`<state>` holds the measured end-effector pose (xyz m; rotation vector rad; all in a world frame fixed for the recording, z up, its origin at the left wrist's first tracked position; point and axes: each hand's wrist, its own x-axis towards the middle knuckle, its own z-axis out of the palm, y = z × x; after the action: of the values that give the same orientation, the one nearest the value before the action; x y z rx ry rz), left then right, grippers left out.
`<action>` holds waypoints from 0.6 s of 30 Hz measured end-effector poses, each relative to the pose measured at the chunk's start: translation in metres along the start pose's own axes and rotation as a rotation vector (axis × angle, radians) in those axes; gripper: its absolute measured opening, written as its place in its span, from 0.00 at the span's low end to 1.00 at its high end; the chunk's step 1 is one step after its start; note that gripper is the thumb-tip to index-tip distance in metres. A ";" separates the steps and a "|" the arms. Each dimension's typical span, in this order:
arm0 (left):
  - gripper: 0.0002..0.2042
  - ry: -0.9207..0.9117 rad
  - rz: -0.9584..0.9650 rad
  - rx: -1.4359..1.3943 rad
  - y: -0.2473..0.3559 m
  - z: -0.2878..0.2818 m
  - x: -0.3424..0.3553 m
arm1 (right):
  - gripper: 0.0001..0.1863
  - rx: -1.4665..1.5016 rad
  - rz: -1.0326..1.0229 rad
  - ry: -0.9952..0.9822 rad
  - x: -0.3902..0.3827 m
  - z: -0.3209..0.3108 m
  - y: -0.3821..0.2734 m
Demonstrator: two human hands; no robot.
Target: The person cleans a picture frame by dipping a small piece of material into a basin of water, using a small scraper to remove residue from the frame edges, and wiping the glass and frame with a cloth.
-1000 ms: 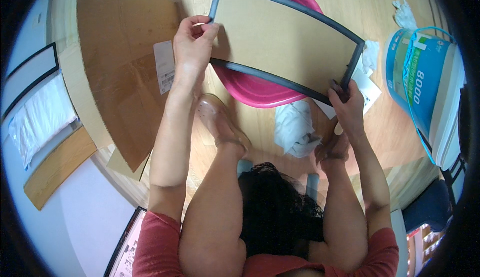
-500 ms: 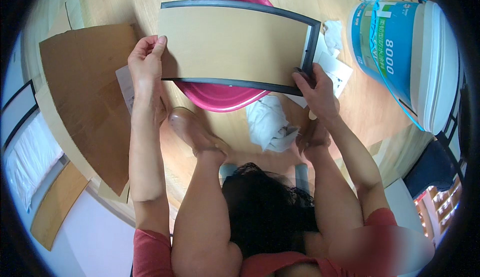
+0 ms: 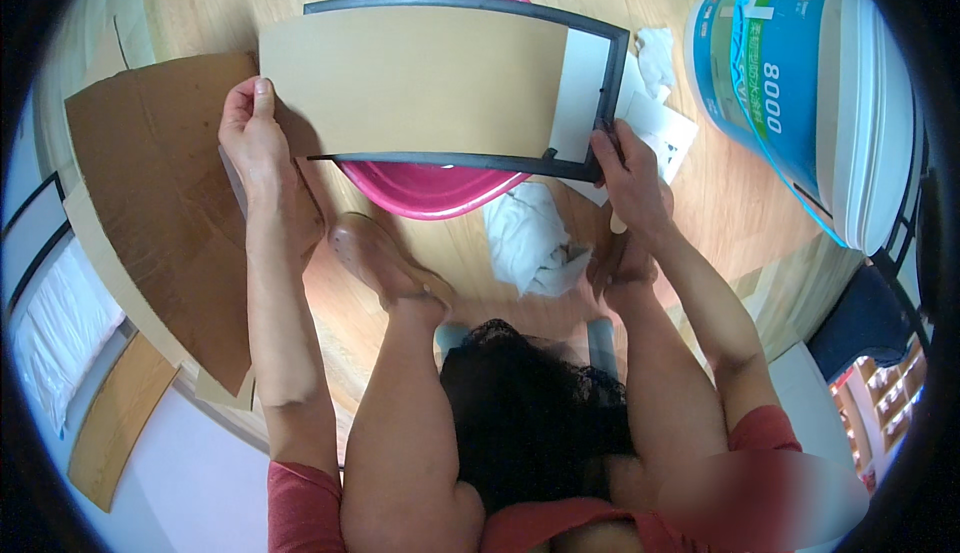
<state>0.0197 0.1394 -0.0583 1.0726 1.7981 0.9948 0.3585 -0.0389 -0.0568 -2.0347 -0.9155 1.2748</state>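
A tan backing board [image 3: 410, 83] lies partly within a thin black rectangular frame [image 3: 614, 73], and its left end sticks out past the frame. My left hand [image 3: 255, 143] pinches the board's left edge between thumb and fingers. At the frame's lower right corner, my right hand [image 3: 635, 175] grips the black rim. Between the board's right end and the rim, a white panel [image 3: 582, 88] shows. Both pieces are held over a pink basin [image 3: 440, 198], which they mostly hide.
On the left lies a large brown cardboard piece [image 3: 160, 173]. A crumpled white cloth [image 3: 530, 238] rests on the floor between my feet. White papers [image 3: 668, 138] and tissue [image 3: 655, 58] lie right of the frame. Farther right is a blue-and-white bucket [image 3: 780, 83] with a blue handle.
My left hand has drawn the backing board leftward through the frame. The white strip at the right has widened, and the board now juts out at the left. My right hand keeps its corner.
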 end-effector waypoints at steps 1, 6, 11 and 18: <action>0.07 0.007 -0.016 -0.004 0.000 -0.002 0.002 | 0.13 0.014 -0.003 -0.001 0.000 0.000 0.000; 0.07 0.007 -0.047 0.011 -0.007 -0.008 0.011 | 0.11 0.036 -0.008 0.036 0.000 -0.001 -0.004; 0.08 -0.004 -0.046 0.005 -0.010 -0.005 0.009 | 0.12 -0.082 -0.262 0.240 -0.005 -0.009 -0.003; 0.08 -0.002 -0.019 -0.003 -0.010 -0.002 0.008 | 0.12 -0.392 -0.442 -0.040 -0.012 0.008 -0.026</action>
<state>0.0123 0.1424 -0.0684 1.0523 1.8011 0.9842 0.3407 -0.0319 -0.0338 -1.9287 -1.6313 0.9485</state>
